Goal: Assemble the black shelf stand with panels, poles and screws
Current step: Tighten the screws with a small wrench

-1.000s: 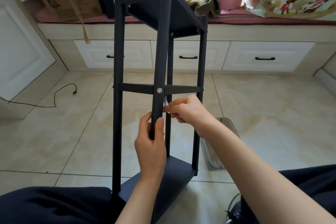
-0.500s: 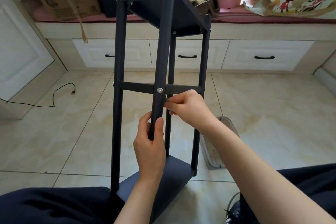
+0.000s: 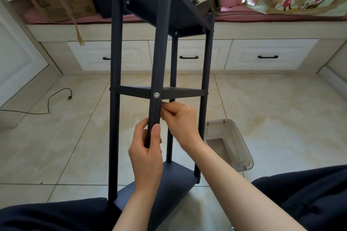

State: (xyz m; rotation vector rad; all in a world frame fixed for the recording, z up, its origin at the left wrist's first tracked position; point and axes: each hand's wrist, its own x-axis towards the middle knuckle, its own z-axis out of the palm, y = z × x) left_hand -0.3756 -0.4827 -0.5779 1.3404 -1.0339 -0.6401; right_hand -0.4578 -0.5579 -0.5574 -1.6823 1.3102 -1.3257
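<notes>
The black shelf stand stands upright on the floor between my knees, with its top panel [image 3: 159,5], middle panel [image 3: 180,92] and bottom panel [image 3: 172,180] fixed to its poles. My left hand [image 3: 146,154] grips the front pole [image 3: 159,52] below the middle panel. A silver screw [image 3: 156,95] sits in that pole at the middle panel's corner. My right hand [image 3: 180,120] is just right of the pole under the screw, its fingertips pinching a small thin tool that is mostly hidden behind the pole.
A clear plastic container [image 3: 229,144] sits on the tiled floor right of the stand. A black cable [image 3: 56,97] lies at the left. Behind the stand are white drawers [image 3: 268,56], and a bench above them carries a cardboard box [image 3: 56,0] and a printed bag.
My right hand has shifted slightly left against the front pole, and the pale tool tip seen earlier is now hidden behind it. My left hand keeps its hold on the pole.
</notes>
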